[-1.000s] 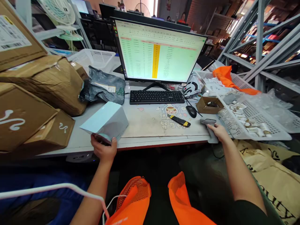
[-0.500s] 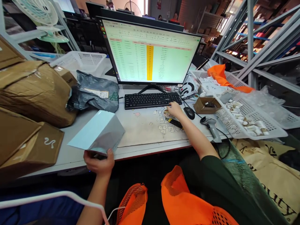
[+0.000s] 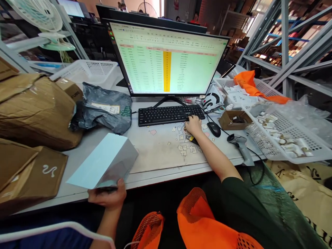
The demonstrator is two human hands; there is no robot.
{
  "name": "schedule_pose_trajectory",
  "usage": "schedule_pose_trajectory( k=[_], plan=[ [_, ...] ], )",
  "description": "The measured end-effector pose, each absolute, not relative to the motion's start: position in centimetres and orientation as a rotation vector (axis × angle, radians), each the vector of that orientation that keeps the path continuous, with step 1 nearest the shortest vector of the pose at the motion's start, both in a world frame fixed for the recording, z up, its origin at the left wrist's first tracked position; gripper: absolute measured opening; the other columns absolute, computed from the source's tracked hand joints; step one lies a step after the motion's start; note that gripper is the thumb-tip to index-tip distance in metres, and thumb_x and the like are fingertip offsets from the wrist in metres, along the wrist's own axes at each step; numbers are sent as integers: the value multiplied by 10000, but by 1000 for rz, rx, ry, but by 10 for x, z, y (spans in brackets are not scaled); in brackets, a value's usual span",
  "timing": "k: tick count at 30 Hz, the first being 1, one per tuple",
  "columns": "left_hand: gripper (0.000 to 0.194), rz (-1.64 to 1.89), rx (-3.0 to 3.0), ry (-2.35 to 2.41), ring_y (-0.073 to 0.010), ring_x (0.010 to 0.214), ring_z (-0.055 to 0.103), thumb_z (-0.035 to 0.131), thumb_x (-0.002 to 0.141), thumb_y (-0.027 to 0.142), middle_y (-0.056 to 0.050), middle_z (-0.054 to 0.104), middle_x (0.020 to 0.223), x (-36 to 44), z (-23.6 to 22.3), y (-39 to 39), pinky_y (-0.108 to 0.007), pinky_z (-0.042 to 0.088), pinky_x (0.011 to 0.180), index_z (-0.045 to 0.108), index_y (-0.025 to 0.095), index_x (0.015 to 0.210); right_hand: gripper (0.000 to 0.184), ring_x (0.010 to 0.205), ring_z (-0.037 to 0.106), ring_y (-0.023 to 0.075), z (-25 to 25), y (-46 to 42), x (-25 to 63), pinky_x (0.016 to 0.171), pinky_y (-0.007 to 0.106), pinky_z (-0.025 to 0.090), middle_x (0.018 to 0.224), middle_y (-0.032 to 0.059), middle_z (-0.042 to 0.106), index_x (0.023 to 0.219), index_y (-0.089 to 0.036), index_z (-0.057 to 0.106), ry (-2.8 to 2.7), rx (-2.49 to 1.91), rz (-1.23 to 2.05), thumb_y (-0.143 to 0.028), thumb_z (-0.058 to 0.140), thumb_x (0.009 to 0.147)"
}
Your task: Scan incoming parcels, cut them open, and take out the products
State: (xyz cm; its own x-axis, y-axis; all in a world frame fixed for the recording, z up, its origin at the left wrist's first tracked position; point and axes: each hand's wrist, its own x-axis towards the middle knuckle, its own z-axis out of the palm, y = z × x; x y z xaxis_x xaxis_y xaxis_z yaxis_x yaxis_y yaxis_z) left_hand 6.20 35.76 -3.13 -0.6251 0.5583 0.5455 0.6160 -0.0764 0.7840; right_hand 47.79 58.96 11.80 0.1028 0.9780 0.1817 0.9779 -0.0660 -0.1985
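My left hand [image 3: 109,196] grips the near end of a pale blue and grey box [image 3: 106,162] at the desk's front edge. My right hand [image 3: 194,124] rests with curled fingers on the right end of the black keyboard [image 3: 168,114], below the monitor [image 3: 168,58] that shows a green spreadsheet with a yellow column. A black mouse [image 3: 214,128] lies just right of that hand. A grey barcode scanner [image 3: 242,147] lies on the desk further right, untouched. A black and yellow tool is partly hidden under my right wrist.
Brown cardboard parcels [image 3: 33,110] pile up at the left, with a grey plastic mailer bag [image 3: 106,109] beside them. White mesh baskets [image 3: 285,138] with small items fill the right side, next to a small open brown box [image 3: 233,119]. Orange mesh fabric [image 3: 202,221] lies on my lap.
My right hand left the barcode scanner and moved left to the keyboard. My left hand drew the box nearer the desk edge.
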Motion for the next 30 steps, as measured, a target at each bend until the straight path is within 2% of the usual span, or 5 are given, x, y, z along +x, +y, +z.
schedule_pose_trajectory(
  k=[6, 11, 17, 23, 30],
  plan=[
    [902, -1829, -1248, -1884, -446, 1247, 531, 747, 617, 685, -182, 394, 1187, 66, -27, 358, -679, 471, 1097, 263, 192, 1197, 492, 1436, 420, 359, 116, 589, 476, 1164, 506, 361, 1554, 212, 511, 1452, -157, 640, -1972, -2069, 67, -329, 522, 1006],
    [1006, -1829, -1185, -1978, -419, 1176, 563, 715, 538, 819, -138, 398, 1128, 62, -28, 360, -652, 497, 1062, 268, 194, 1188, 549, 1454, 396, 379, 114, 588, 477, 1174, 539, 336, 1596, 226, 464, 1513, -167, 590, -1944, -2103, 84, -350, 548, 998],
    [1087, -1823, -1156, -1996, -371, 1125, 546, 695, 503, 919, -119, 391, 1112, 63, -26, 361, -600, 493, 1033, 289, 185, 1194, 679, 1423, 382, 397, 111, 598, 476, 1142, 540, 316, 1502, 256, 538, 1623, -103, 399, -1896, -2112, -3, -440, 479, 1038],
    [1044, -1839, -1190, -1967, -394, 1187, 511, 736, 515, 839, -147, 379, 1155, 60, -26, 361, -629, 441, 1089, 272, 182, 1181, 573, 1335, 433, 402, 115, 609, 473, 1106, 535, 313, 1412, 251, 568, 1371, -102, 663, -1890, -2134, -54, -531, 456, 1053],
    [1062, -1878, -1149, -2011, -401, 1231, 492, 722, 457, 839, -161, 351, 1207, 59, -23, 365, -628, 455, 1080, 239, 210, 1163, 557, 1296, 484, 382, 116, 599, 474, 1084, 535, 331, 1378, 238, 620, 1483, -97, 574, -1840, -2056, -47, -408, 503, 1026]
  ],
)
